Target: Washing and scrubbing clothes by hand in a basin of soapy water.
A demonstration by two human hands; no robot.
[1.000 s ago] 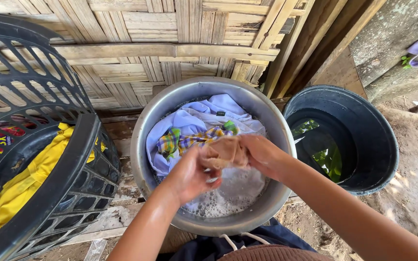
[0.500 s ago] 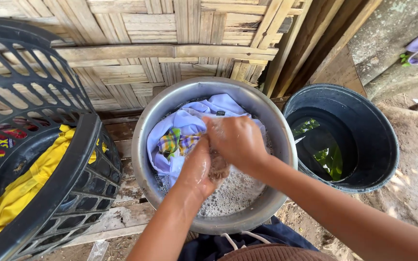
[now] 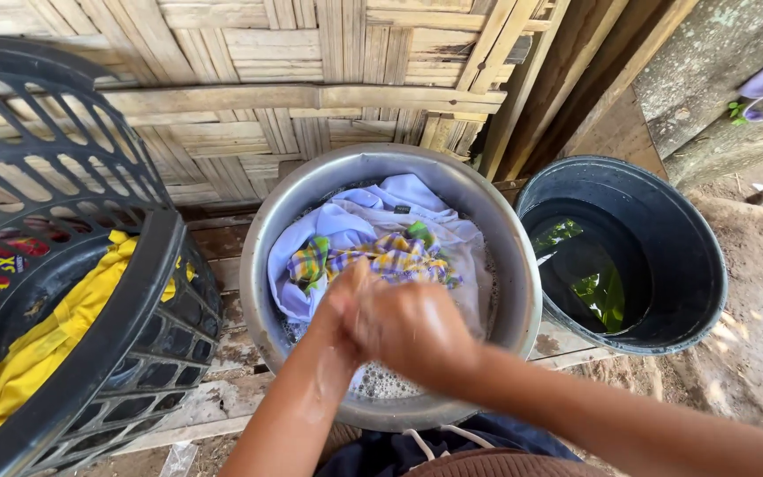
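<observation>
hands: left hand [image 3: 343, 311] & right hand [image 3: 412, 327] pressed together over basin [image 3: 518, 291], blurred; fingers' grip can't be told.
cloth [image 3: 373, 234]: heaped at far side, kept in suds.
basket [image 3: 125, 309]: left, near reach.
bucket [image 3: 664, 256]: right, w/ water.

Rough wooden planks [image 3: 222, 243] carry a metal basin [image 3: 523, 291] right under the fingers [image 3: 351, 287]; a black laundry basket [image 3: 147, 291] stands left of them, and a dark bucket [image 3: 699, 265] sits on bare dirt [image 3: 752, 362] to their right

Both hands, left hand [image 3: 342, 309] and right hand [image 3: 412, 331], press together over the soapy metal basin [image 3: 262, 265].
</observation>
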